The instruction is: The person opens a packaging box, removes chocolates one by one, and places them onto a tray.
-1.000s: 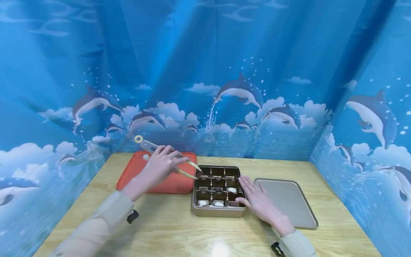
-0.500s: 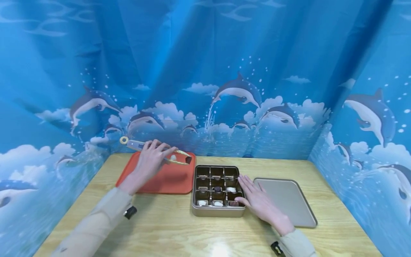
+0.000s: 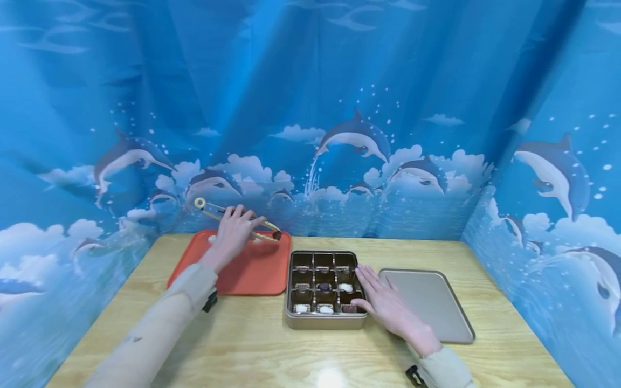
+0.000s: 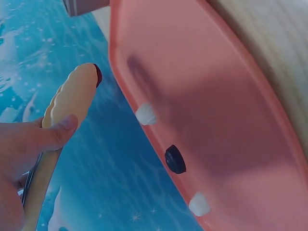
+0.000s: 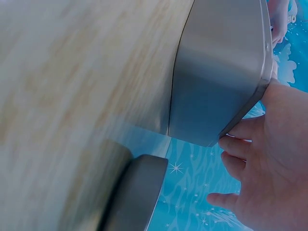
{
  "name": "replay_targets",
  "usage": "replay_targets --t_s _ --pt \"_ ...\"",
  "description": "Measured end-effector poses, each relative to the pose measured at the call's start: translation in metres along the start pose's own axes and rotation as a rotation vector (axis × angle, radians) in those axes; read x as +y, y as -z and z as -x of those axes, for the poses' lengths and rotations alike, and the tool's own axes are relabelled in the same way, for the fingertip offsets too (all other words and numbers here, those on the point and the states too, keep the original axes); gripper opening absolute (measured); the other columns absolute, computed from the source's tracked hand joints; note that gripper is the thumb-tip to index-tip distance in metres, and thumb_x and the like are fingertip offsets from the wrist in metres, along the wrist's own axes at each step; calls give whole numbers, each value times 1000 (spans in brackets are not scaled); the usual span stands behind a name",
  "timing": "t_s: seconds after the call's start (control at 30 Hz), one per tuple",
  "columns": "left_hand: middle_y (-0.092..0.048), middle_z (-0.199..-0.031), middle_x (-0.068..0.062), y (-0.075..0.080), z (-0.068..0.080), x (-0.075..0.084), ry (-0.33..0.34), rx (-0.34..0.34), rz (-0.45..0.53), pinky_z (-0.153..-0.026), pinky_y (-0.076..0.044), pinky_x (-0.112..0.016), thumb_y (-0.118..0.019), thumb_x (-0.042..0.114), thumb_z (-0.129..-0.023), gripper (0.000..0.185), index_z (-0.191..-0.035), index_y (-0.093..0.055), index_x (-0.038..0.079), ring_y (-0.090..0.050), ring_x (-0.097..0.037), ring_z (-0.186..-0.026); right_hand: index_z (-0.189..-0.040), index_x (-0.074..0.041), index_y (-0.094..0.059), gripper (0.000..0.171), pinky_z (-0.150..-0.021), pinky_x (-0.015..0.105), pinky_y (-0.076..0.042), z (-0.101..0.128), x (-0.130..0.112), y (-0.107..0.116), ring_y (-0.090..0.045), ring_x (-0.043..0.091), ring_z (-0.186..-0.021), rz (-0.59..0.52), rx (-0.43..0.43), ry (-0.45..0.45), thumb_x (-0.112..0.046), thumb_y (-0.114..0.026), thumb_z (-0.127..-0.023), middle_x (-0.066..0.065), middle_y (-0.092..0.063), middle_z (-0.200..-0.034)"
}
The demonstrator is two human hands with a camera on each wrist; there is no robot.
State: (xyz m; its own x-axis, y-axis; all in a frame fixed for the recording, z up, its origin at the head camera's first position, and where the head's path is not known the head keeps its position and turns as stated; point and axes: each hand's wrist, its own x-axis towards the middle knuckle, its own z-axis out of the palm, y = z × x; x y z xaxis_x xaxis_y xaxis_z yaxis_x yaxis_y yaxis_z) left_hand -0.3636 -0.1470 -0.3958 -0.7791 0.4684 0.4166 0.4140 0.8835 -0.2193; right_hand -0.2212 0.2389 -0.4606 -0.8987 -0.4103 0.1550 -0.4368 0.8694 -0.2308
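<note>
My left hand [image 3: 232, 233] grips gold tongs [image 3: 242, 222] over the far edge of the orange tray [image 3: 252, 272]. A dark chocolate [image 3: 277, 235] is pinched in the tongs' tips, which also show in the left wrist view [image 4: 72, 98]. On the orange tray [image 4: 216, 120] lie two white pieces [image 4: 145, 114] and a dark piece [image 4: 175, 159]. My right hand [image 3: 385, 303] rests flat with straight fingers against the right side of the gold partitioned box [image 3: 324, 322], which holds several chocolates. In the right wrist view its fingers [image 5: 240, 144] touch the box's wall [image 5: 216, 72].
The box's gold lid [image 3: 427, 307] lies flat on the wooden table [image 3: 252, 345] right of the box. Blue dolphin-print curtains [image 3: 339, 108] close in the back and both sides.
The tongs lifted a dark chocolate out of the box's far-left cell and carried it left and back over the orange tray. My right hand stayed at the box.
</note>
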Motion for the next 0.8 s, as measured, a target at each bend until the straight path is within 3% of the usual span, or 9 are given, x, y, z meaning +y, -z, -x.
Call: replay_targets --t_s 0.1,0.23,0.37,0.57,0.8 --pt "-69 -116 -8 -6 -4 0 -1 -14 -12 -94 -42 -49 -78 4 -87 48 -131 -70 22 -54 -32 -109 -159 -2 -24 76 -119 62 -15 0 -1 0 -17 32 -153 -6 2 4 -46 -51 -103 12 -17 -165" --pt "-70 -114 -8 -15 -9 1 -10 -16 -40 -95 -43 -49 -85 18 -83 47 -128 -73 21 -54 -32 -109 -159 -2 -24 76 -119 62 -16 1 -2 -1 -18 31 -153 -4 9 10 -46 -52 -103 12 -18 -165" --pt "-70 -114 -7 -23 -14 2 -15 -60 -97 -100 -42 -50 -89 27 -78 51 -126 -74 23 -54 -33 -112 -159 -3 -24 77 -119 62 -16 0 -2 -2 -18 30 -153 0 9 10 -47 -52 -103 11 -17 -165" --pt "-71 -113 -7 -32 -18 3 -18 -85 -130 -101 -41 -49 -89 26 -78 48 -125 -74 24 -54 -32 -112 -160 -3 -23 77 -120 61 -15 0 -1 -1 -17 30 -153 14 5 1 -48 -50 -103 11 -17 -165" --pt "-69 -115 -9 -36 -16 4 -8 -91 -74 -97 -41 -51 -88 24 -79 53 -129 -71 21 -53 -35 -112 -159 -2 -24 77 -119 62 -16 1 -1 0 -19 31 -153 20 12 3 -47 -52 -103 13 -19 -164"
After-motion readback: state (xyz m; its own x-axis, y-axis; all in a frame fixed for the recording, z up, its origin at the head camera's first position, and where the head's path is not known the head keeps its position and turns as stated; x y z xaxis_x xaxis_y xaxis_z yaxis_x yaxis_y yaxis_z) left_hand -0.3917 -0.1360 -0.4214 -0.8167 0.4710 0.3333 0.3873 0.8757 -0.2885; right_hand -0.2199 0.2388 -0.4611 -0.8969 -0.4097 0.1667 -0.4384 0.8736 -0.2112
